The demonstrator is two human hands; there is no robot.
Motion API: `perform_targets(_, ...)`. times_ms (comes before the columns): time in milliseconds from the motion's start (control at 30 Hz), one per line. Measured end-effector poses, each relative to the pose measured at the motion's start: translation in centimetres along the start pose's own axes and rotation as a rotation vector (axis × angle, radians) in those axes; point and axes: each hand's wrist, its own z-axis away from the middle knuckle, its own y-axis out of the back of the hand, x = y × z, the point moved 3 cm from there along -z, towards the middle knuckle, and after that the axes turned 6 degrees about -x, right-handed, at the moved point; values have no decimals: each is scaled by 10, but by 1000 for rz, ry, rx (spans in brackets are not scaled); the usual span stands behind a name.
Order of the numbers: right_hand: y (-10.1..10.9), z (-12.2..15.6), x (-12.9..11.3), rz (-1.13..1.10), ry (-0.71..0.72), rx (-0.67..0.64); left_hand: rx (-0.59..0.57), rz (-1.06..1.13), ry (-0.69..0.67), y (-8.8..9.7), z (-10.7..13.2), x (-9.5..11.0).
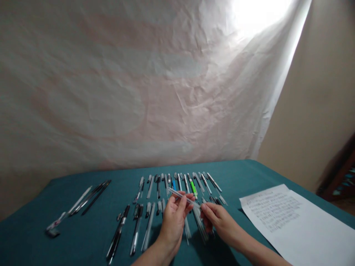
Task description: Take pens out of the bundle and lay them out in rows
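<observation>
A slim, clear pen (175,192) is held above the table, slanting down to the right. My left hand (173,221) pinches it near its middle between thumb and fingers. At its lower right end, the fingertips of my right hand (220,221) are closed on it; a small part there is hidden by the fingers. Beneath and around my hands lie rows of pens taken apart, with barrels, caps and refills side by side. Among them are a bright green pen (193,187) and a black-capped pen (137,229) to the left of my left hand.
Several long thin pens (91,199) lie in a group at the left, with clear and grey pieces (55,226) near them. Sheets of paper (299,221), one handwritten, rest at the right. A pale hanging sheet (138,92) stands behind the green-covered table (91,244).
</observation>
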Motion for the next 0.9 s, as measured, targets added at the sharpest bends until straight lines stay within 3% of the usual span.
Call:
perform_targets(367,6,5,-2,468,141,203,21,-27,33,0,0,1)
perform_targets(667,7,10,-9,718,331,261,51,-10,61,3,-1,-1)
perform_targets(800,10,10,-16,725,383,256,75,21,54,5,-2,-2)
perform_targets(900,12,8,-17,629,301,227,72,41,47,5,-2,-2)
